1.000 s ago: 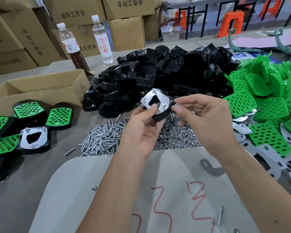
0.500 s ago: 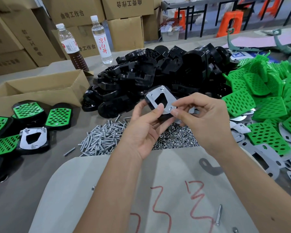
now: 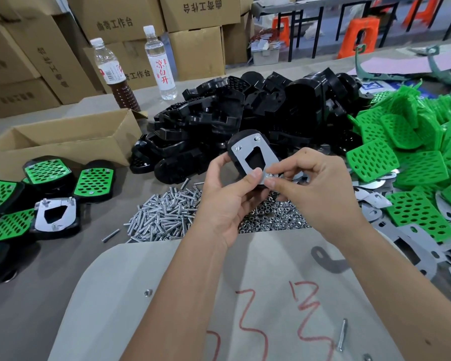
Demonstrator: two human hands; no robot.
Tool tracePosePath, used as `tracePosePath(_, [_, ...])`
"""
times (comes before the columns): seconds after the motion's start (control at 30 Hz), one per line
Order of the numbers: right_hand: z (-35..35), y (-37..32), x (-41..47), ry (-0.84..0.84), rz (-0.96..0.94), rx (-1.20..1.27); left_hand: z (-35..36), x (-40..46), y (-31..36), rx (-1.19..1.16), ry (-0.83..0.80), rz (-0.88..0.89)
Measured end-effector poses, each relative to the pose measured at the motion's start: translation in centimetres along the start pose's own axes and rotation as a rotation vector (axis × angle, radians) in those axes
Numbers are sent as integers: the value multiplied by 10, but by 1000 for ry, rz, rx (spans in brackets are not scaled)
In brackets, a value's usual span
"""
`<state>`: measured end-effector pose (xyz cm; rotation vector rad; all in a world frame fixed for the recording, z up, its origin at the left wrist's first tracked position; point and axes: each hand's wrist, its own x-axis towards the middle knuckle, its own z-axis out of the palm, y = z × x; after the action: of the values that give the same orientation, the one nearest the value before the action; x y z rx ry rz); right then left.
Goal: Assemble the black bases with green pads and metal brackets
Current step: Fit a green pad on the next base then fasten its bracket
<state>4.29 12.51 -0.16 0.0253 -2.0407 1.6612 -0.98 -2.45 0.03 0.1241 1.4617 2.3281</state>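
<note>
My left hand (image 3: 225, 201) grips a black base (image 3: 235, 148) with a metal bracket (image 3: 264, 153) on its upturned face, held above the table at centre. Two nuts sit at the bracket's far corners. My right hand (image 3: 315, 190) pinches a small nut (image 3: 269, 175) at the bracket's near corner with thumb and forefinger. Behind lies a heap of black bases (image 3: 245, 113). Green pads (image 3: 412, 157) are piled at the right, with loose metal brackets (image 3: 412, 241) below them. Finished assemblies (image 3: 55, 214) lie at the left.
Screws (image 3: 164, 214) and nuts (image 3: 274, 217) lie in piles under my hands. An open cardboard box (image 3: 63, 136) stands at the left, two bottles (image 3: 162, 63) behind it. A grey board (image 3: 167, 295) with red marks lies nearest me, a loose screw (image 3: 342, 334) on it.
My left hand has tilted the base so the bracket faces me more squarely. My right hand has come in to the bracket's near corner with the nut.
</note>
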Motion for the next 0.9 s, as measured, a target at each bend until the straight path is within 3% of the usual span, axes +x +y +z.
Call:
tracePosePath(0.47, [-1,-3,-1,-9,-48,-71,-4,-2,9,8,-100,-83])
tracePosePath(0.9, [1,-4,-1,-71,-48,-206,7,-1,0,175,31,24])
